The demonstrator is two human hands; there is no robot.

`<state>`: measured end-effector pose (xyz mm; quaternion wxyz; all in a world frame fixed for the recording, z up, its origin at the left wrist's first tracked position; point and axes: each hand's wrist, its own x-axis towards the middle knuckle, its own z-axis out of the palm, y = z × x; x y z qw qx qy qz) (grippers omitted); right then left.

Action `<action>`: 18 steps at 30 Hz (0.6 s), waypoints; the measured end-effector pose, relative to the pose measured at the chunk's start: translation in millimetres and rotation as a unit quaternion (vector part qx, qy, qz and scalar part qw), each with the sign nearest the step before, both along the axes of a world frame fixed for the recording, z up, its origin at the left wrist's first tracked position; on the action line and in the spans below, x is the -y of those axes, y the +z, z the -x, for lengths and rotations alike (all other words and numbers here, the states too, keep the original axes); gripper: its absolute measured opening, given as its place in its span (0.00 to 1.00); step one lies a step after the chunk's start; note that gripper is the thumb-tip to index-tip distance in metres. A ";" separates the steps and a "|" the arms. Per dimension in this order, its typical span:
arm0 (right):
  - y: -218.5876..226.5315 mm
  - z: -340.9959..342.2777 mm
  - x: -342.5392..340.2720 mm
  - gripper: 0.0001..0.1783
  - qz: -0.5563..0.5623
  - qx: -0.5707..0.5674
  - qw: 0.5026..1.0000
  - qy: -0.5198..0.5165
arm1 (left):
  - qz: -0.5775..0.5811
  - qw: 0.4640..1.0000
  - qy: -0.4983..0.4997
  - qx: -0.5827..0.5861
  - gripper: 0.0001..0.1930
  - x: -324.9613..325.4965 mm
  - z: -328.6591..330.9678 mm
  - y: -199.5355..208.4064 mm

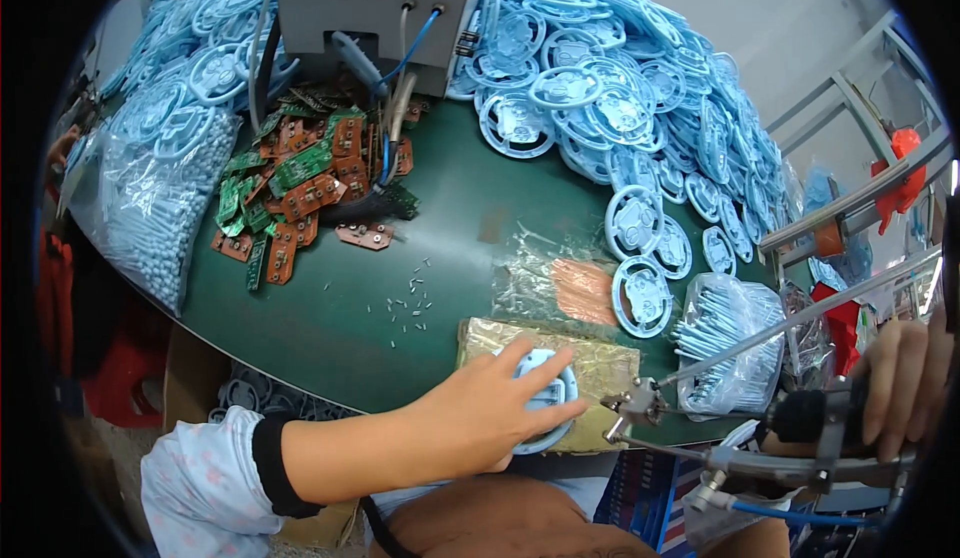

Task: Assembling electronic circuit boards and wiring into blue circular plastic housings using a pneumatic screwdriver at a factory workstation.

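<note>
A light blue plastic toy steering wheel (546, 395) lies on a block wrapped in yellowish tape (602, 383) at the table's near edge. My left hand (490, 403) grips this wheel from above, fingers and thumb at its rim, and covers much of it. At the far right, my right hand (897, 388) is wrapped round the black body of a powered screwdriver (815, 416), partly cut off by the picture's dark rim. The screwdriver's metal nozzle (632, 408) points left, over the block's right side and apart from the wheel.
Blue wheels (610, 88) are heaped at the back right. Circuit boards (310, 183) lie before a grey machine (375, 8); small screws (408, 303) are scattered mid-table. Bags of blue rods (150, 213) (730, 343) stand left and right. A metal rail (850, 198) rises at right.
</note>
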<state>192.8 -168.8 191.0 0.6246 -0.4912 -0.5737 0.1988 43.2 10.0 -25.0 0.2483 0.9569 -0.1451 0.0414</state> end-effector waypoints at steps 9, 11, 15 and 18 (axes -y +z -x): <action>-32.7 -71.8 2.0 0.03 0.136 0.009 0.979 0.150 | -0.075 0.995 -0.027 -0.059 0.39 4.6 -15.6 21.7; -40.6 -71.9 -8.0 0.06 0.162 0.024 0.960 0.228 | -0.077 0.994 -0.019 -0.070 0.38 4.5 -16.4 21.2; -49.1 -4.6 -31.1 0.31 0.092 -0.075 0.992 -0.040 | -0.090 0.994 -0.005 -0.069 0.36 6.3 -14.2 25.1; -64.0 -16.9 -35.1 0.24 -0.006 -0.003 0.999 -0.045 | -0.082 0.995 -0.006 -0.056 0.34 7.8 -15.5 21.6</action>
